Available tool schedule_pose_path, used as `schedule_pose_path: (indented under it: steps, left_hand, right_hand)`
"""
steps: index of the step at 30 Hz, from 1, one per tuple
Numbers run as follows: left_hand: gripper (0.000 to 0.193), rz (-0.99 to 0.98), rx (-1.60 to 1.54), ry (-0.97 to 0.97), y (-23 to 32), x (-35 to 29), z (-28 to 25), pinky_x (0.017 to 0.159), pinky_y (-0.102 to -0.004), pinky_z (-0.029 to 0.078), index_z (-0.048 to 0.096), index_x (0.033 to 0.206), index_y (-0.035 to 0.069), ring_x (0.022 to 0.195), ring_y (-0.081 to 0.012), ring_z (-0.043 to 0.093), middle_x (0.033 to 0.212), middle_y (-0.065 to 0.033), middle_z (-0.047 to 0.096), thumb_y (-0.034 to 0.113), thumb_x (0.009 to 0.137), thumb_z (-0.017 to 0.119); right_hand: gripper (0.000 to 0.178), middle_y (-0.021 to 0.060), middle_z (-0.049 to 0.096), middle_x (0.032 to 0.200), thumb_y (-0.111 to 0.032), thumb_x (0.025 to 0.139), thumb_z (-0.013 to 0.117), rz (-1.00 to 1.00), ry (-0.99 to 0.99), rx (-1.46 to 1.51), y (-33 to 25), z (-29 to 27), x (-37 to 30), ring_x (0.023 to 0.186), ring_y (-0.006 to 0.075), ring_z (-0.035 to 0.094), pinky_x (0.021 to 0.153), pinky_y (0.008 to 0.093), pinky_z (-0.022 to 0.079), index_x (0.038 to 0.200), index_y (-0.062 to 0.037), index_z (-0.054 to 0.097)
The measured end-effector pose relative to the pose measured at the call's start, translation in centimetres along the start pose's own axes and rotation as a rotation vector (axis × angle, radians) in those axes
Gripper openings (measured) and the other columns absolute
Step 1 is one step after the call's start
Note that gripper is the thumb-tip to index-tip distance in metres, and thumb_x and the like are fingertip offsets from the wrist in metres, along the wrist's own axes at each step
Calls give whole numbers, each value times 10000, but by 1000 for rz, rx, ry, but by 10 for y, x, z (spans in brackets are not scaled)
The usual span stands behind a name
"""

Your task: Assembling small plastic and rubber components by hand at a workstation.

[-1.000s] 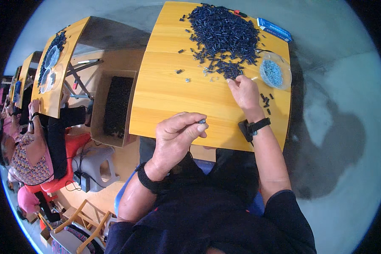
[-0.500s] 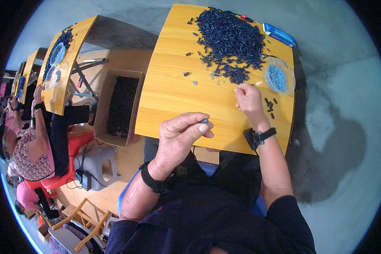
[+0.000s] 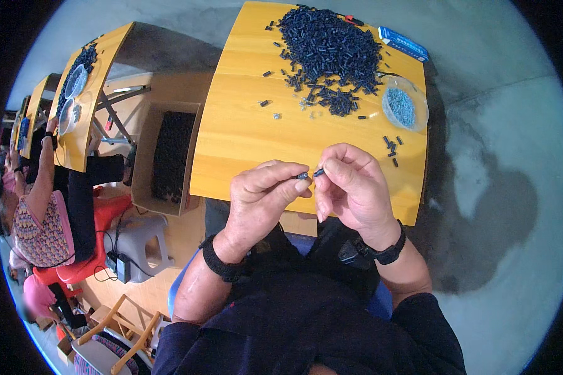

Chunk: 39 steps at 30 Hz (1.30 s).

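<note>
Over the near edge of the yellow table (image 3: 231, 144), my left hand (image 3: 256, 197) pinches a small dark tubular piece (image 3: 303, 176) between thumb and forefinger. Its end looks greyish. Facing it, my right hand (image 3: 360, 190) grips a short black piece (image 3: 319, 172) at its fingertips. A narrow gap seems to lie between the two pieces. Farther back lies a big heap of short black tubular pieces (image 3: 331, 53). On the right side of the table, a clear round bowl (image 3: 421, 103) holds many small silvery-blue parts (image 3: 400, 106).
Several loose black pieces (image 3: 391, 147) lie before the bowl. A blue-and-white box (image 3: 403, 44) and a red-and-black tool (image 3: 353, 20) lie at the far edge. On the floor left stands a cardboard box (image 3: 142, 187) of dark pieces. Another person (image 3: 44, 209) sits at a neighbouring table.
My right hand has come back from the near side of the heap to meet my left hand, with a black piece now visible at its fingertips. My left hand keeps its pinch.
</note>
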State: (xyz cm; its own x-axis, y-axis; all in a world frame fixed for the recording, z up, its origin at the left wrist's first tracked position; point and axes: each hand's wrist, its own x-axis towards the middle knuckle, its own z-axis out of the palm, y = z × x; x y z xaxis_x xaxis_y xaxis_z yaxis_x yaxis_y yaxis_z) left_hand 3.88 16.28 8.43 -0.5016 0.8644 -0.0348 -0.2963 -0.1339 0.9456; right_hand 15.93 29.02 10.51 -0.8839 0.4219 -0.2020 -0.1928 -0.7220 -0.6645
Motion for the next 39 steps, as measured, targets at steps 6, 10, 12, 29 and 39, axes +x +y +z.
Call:
schedule_pose_path:
  steps: [6,10,12,29,39]
  left_hand:
    - [169,47,154,-15,3,-1,-2,736,-267,533,675,1007,-42,810,-166,664,912,-113,672,-36,838,665]
    - [172,61,157,2,3,-2,-2,740,-249,519,682,1002,-33,827,-147,652,912,-99,677,-27,830,680]
    - [175,64,151,12,3,-2,-2,742,-245,515,683,1003,-30,833,-143,648,911,-96,678,-25,828,684]
    - [148,43,169,-43,2,0,-5,655,-235,502,691,988,-29,756,-133,639,838,-91,666,-11,842,673]
    - [148,64,174,-64,-1,-1,-7,659,-243,491,695,983,-18,756,-127,621,828,-81,672,-8,835,681]
  right_hand:
    - [157,88,632,756,-145,955,558,-4,0,50,7,4,0,535,167,611,463,269,520,945,11,557]
    - [157,92,632,766,-141,956,554,-5,-15,44,8,4,0,538,165,612,478,272,529,946,16,555]
    - [154,94,632,771,-137,957,551,-5,-10,30,8,5,-1,545,164,614,484,270,531,950,17,556]
    - [130,67,632,775,-68,957,526,-92,-14,-399,-7,6,-7,598,104,613,557,214,506,980,43,590]
    - [121,53,625,767,-60,954,531,-80,-35,-535,-6,7,-9,612,83,612,556,200,495,976,44,590]
